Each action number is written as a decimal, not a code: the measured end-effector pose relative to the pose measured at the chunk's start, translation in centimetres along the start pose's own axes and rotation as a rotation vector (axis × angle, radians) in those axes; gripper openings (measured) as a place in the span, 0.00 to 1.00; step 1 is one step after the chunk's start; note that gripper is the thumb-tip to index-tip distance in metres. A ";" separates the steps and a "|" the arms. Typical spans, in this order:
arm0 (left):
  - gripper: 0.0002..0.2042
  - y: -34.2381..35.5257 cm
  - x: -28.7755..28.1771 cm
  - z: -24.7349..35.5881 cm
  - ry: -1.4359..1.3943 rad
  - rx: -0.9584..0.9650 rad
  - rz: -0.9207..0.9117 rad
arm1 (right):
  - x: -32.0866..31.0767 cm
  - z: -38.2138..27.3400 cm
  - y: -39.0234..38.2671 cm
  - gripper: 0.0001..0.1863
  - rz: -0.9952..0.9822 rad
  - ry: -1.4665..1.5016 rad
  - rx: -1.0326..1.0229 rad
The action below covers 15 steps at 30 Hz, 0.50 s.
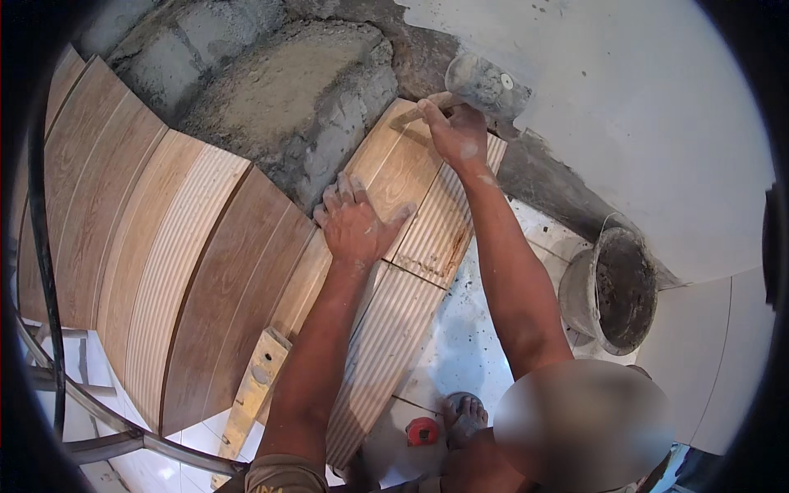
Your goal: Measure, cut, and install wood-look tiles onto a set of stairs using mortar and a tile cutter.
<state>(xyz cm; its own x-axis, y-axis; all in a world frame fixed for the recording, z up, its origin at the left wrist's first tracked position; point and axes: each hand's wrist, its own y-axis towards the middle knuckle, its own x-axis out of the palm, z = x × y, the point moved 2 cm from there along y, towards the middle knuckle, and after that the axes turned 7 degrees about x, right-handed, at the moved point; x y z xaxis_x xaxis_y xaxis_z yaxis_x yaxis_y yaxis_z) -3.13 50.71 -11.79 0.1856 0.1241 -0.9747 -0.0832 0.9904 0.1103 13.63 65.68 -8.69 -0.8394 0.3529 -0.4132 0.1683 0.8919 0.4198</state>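
Observation:
My left hand (353,226) lies with spread fingers on a wood-look tile (403,177) of a stair step, its fingertips at the edge beside the rough cement. My right hand (456,135) is closed around the handle of a mallet (489,86), close to its cement-smeared, cylindrical head. The handle's far end points left, over the tile's upper end; whether it touches cannot be made out. Along the step's front edge runs a ribbed tile strip (386,345), with a joint across it below my right forearm.
Bare grey mortar (279,86) fills the step above. Tiled steps (136,230) curve off to the left, past a black cable (41,246) and metal railing (107,448). A yellow spirit level (256,390), red tape measure (422,431) and mortar bucket (582,283) are nearby.

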 end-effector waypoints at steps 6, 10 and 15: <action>0.58 0.0 0.0 -0.1 0.027 0.011 0.018 | -3.7 -0.6 -0.9 0.20 -0.036 0.179 0.207; 0.57 -0.1 0.4 -0.2 0.026 0.035 0.023 | -9.0 -3.2 -0.4 0.18 0.183 0.352 0.159; 0.52 -0.2 0.8 -0.3 0.079 0.058 0.152 | -14.9 -4.3 -1.6 0.16 0.202 0.442 0.150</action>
<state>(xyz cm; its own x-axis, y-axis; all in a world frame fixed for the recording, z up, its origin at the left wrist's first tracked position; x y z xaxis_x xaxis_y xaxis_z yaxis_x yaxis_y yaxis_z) -3.25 50.63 -12.65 0.0975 0.2701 -0.9579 -0.0475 0.9626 0.2666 23.66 57.72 0.28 -0.9155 0.3981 0.0589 0.3949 0.8604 0.3222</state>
